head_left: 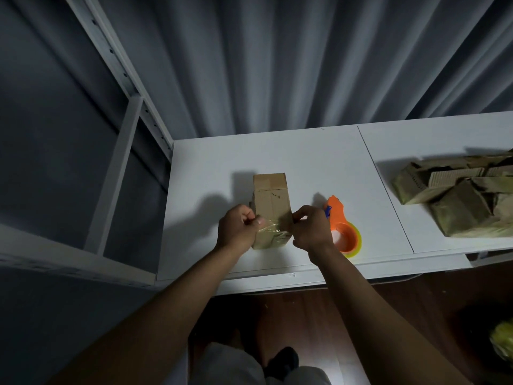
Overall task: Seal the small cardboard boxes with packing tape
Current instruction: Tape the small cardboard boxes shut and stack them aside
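A white desk (305, 151) carries a heap of flattened cardboard (458, 195) at the right and a small cardboard box (270, 195) near its front edge. The left hand (236, 227) and right hand (311, 229) each pinch one end of a clear tape strip (273, 226) across the box, beside an orange tape dispenser (342, 232).

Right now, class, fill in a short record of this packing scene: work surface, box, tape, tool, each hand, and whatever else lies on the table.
surface: white table
box: small brown cardboard box, upright
tape: clear packing tape strip stretched across the box's near end
tool: orange plastic tape dispenser, lying right of the box
left hand: pinches the strip's left end
right hand: pinches the strip's right end
other: heap of flattened cardboard boxes, far right
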